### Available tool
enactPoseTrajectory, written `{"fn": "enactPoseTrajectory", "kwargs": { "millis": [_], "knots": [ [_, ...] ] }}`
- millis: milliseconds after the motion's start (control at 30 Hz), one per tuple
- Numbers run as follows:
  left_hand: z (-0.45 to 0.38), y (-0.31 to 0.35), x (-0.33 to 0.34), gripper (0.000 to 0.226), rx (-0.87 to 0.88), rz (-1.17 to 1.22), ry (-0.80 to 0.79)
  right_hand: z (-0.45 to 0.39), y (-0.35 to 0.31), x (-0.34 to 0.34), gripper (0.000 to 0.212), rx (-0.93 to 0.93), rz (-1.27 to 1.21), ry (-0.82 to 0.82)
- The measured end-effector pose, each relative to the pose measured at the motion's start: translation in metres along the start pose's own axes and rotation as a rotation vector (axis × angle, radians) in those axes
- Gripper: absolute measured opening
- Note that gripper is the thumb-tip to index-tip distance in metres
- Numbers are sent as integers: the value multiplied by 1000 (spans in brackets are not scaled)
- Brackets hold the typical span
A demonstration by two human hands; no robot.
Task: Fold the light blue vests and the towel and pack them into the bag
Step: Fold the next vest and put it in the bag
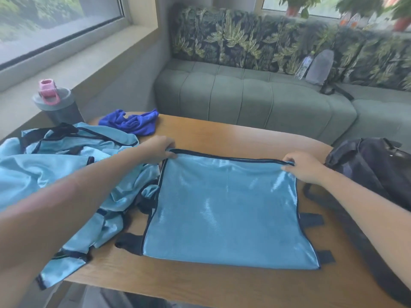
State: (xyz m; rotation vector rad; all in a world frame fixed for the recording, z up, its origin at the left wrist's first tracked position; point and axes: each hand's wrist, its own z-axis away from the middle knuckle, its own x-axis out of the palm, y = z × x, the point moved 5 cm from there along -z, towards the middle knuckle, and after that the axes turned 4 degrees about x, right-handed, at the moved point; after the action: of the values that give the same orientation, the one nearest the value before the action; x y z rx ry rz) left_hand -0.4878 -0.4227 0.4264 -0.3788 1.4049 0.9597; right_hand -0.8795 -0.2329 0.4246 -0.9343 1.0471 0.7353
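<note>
A light blue vest (224, 214) with dark trim lies flat on the wooden table (222, 134), folded into a rough rectangle. My left hand (159, 150) pinches its far left corner. My right hand (302, 166) pinches its far right corner. A heap of more light blue vests (55, 167) lies crumpled at the left, hanging over the table's near edge. A crumpled dark blue towel (133, 122) sits at the far left of the table. The dark bag (373, 174) rests at the table's right end, just right of my right hand.
A grey shaker bottle (57, 105) with a pink lid stands behind the vest heap. A green sofa (244, 96) runs behind the table, with a grey pouch (320, 66) and a water bottle (304, 65) on it. Potted plants line the window sill.
</note>
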Motion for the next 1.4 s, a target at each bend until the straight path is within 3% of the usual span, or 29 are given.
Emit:
{"fn": "enactPoseTrajectory", "kwargs": {
  "millis": [167,367,600,800,1133,1267,1400],
  "knots": [
    [23,24,-80,23,43,74,170,25,-34,-95,13,-41,33,130],
    [50,50,-176,19,111,189,443,56,-64,-200,4,-58,-142,337],
    [89,68,-218,19,190,251,693,106,-76,-236,12,-80,-223,585],
    [154,66,-128,19,221,283,735,168,-58,-140,20,-108,-266,647],
    [255,12,117,41,86,295,377,285,-1,131,42,-118,-231,301],
    [277,10,138,30,117,288,361,318,-5,157,26,-259,4,446],
    [269,20,123,29,127,249,370,330,-24,162,50,-282,84,423]
  ]
}}
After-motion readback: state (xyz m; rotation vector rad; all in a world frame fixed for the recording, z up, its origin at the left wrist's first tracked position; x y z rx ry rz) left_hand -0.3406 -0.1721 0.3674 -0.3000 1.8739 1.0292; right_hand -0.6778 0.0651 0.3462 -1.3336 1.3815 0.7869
